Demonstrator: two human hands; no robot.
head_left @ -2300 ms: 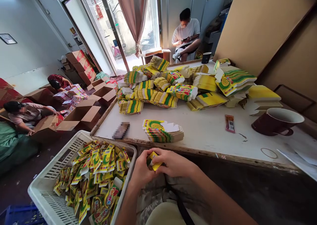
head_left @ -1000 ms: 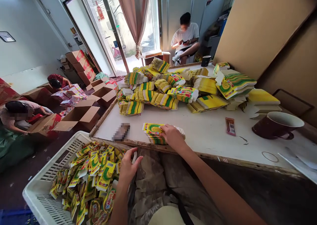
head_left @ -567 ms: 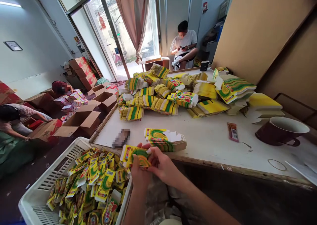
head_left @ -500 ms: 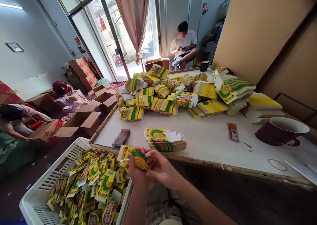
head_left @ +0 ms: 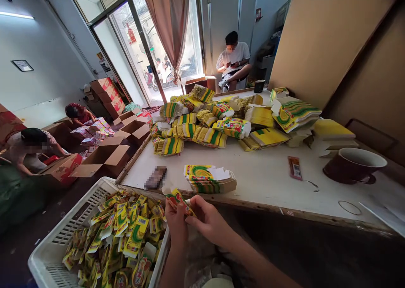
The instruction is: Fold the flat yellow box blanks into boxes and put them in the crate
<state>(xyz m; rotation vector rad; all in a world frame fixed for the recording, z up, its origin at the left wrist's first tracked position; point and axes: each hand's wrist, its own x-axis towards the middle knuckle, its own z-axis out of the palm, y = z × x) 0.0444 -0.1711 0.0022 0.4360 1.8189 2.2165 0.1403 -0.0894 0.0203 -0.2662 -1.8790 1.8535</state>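
Note:
A small yellow, green and red carton [head_left: 177, 198] is held between my two hands, just in front of the table edge. My left hand [head_left: 176, 220] grips its near side, fingers wrapped around it. My right hand [head_left: 204, 216] is closed on the carton's right end, fingers bent. A white flap sticks up at the carton's upper left. Right behind my hands, a stack of flat cartons [head_left: 209, 180] lies on the table. To the left stands a white plastic basket [head_left: 44, 248] filled with small yellow-green cartons [head_left: 122, 233].
Bundles of flat cartons [head_left: 202, 129] are heaped across the table [head_left: 253, 174]. A maroon mug [head_left: 343, 165] and a small pink packet [head_left: 295, 168] lie to the right. Two people work among cardboard boxes [head_left: 101, 159] at left; a person [head_left: 232, 60] sits at the back.
The carton has turned in my hands; it appears narrower and more upright, with a white flap showing. My hands stay at about the same place.

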